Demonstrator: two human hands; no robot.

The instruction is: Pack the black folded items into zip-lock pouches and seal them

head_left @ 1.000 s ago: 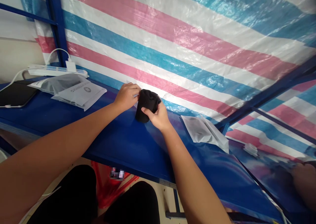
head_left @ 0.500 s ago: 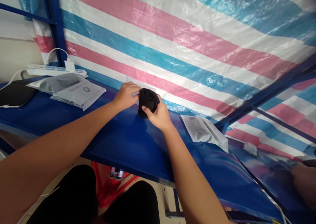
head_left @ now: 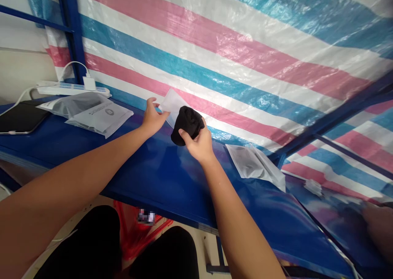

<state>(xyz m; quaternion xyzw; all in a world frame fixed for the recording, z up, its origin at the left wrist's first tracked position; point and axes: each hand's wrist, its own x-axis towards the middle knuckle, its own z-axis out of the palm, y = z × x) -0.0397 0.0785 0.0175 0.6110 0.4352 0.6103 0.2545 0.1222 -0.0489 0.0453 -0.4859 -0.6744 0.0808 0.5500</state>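
Observation:
My right hand [head_left: 199, 141] grips a rolled or bunched black cloth item [head_left: 187, 125], its thumb across the front and the fingers behind. Behind and left of the cloth stands a translucent white plastic bag [head_left: 173, 103], its lower part hidden. At the bag's left edge is my left hand [head_left: 154, 117], with thumb and fingers apart around the bag's corner. Both hands are above the far side of the blue table [head_left: 159, 180].
Printed frosted bags [head_left: 106, 115] lie at the left beside a black tablet-like device [head_left: 23, 117] and a white power strip [head_left: 72, 89]. Another frosted bag [head_left: 256, 162] lies to the right. A striped plastic sheet [head_left: 196, 45] hangs behind, and a red stool [head_left: 132, 234] is below.
My left hand has moved slightly left, and its fingers have spread. The translucent bag now shows higher behind the black cloth, which has tilted a little in my right hand.

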